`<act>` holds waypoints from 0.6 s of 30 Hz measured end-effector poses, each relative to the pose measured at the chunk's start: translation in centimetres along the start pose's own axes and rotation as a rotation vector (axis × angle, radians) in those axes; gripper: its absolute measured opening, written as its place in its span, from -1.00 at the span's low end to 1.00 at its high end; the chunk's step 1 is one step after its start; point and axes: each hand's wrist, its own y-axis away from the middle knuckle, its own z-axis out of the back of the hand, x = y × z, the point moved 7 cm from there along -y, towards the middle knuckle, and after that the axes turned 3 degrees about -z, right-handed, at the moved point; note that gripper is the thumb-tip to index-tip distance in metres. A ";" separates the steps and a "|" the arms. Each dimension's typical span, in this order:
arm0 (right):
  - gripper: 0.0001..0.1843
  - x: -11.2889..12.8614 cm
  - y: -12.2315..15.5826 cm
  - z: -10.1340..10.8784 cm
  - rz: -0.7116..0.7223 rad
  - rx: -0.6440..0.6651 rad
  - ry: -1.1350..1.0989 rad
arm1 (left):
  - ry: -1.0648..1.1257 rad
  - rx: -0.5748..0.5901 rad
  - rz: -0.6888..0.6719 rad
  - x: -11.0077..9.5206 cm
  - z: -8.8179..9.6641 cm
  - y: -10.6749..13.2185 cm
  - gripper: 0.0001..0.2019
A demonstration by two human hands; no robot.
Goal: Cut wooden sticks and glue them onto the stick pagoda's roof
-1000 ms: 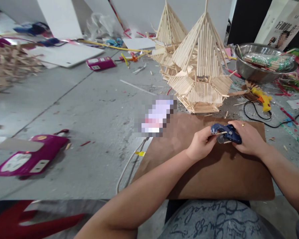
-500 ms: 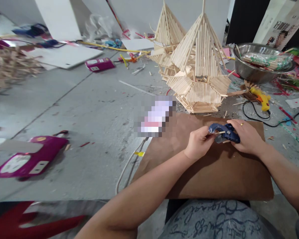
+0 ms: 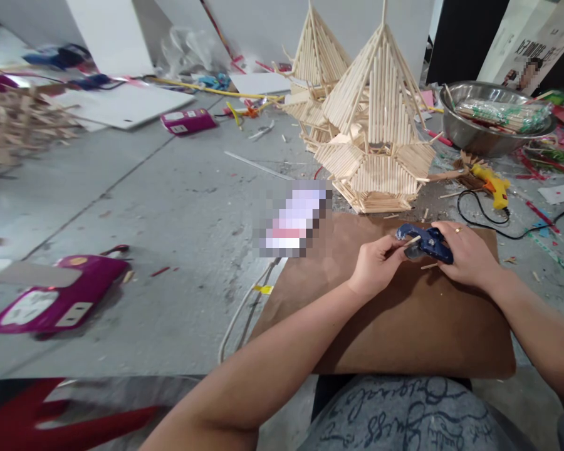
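Observation:
My right hand (image 3: 467,255) is closed round a blue cutter tool (image 3: 425,242) over the brown board (image 3: 390,326). My left hand (image 3: 373,266) pinches a thin wooden stick (image 3: 412,241) and holds its end in the tool's jaws. A short cut piece of stick (image 3: 429,266) lies on the board just below the tool. Right behind the board stands a pagoda-like model of wooden sticks (image 3: 378,125), with a second one (image 3: 317,69) behind it.
A yellow glue gun (image 3: 496,188) with a black cord lies right of the model. A steel bowl (image 3: 491,119) holds bagged sticks. Magenta boxes (image 3: 59,297) (image 3: 188,120), white boards, cables and scraps litter the grey floor. A blurred patch (image 3: 294,219) sits left of the board.
The stick in the tool has tilted up and a short piece now lies on the board below the tool. Both hands shifted slightly upward.

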 end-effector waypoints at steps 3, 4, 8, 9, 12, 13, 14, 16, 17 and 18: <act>-0.42 0.0 0.0 -0.2 -0.007 0.011 -0.006 | -0.004 -0.014 0.012 0.2 0.1 0.0 -0.87; -0.42 0.0 0.0 -0.2 -0.010 0.013 -0.008 | 0.001 -0.007 0.018 0.2 0.0 0.1 -0.87; -0.43 0.1 0.0 -0.1 -0.008 0.013 -0.008 | 0.016 0.029 0.031 0.0 -0.2 0.0 -0.86; -0.43 0.1 0.0 0.0 -0.008 0.012 -0.006 | 0.020 0.038 0.032 0.0 -0.2 0.0 -0.86; -0.45 0.2 0.0 0.1 -0.017 0.010 -0.004 | 0.031 0.071 0.037 0.1 -0.5 0.0 -0.85; -0.45 0.2 -0.1 0.1 -0.023 0.009 -0.006 | 0.031 0.079 0.041 0.1 -0.5 0.1 -0.84; -0.45 0.1 -0.1 0.2 -0.030 0.009 -0.009 | 0.033 0.087 0.045 0.2 -0.6 0.1 -0.83; -0.46 0.0 -0.1 0.2 -0.052 0.008 -0.016 | 0.046 0.102 0.054 0.3 -0.7 0.1 -0.81; -0.45 -0.2 -0.1 0.2 -0.064 0.008 -0.016 | 0.054 0.109 0.059 0.4 -0.7 0.1 -0.80; -0.45 -0.3 -0.1 0.2 -0.076 0.011 -0.015 | 0.063 0.116 0.063 0.4 -0.7 0.2 -0.78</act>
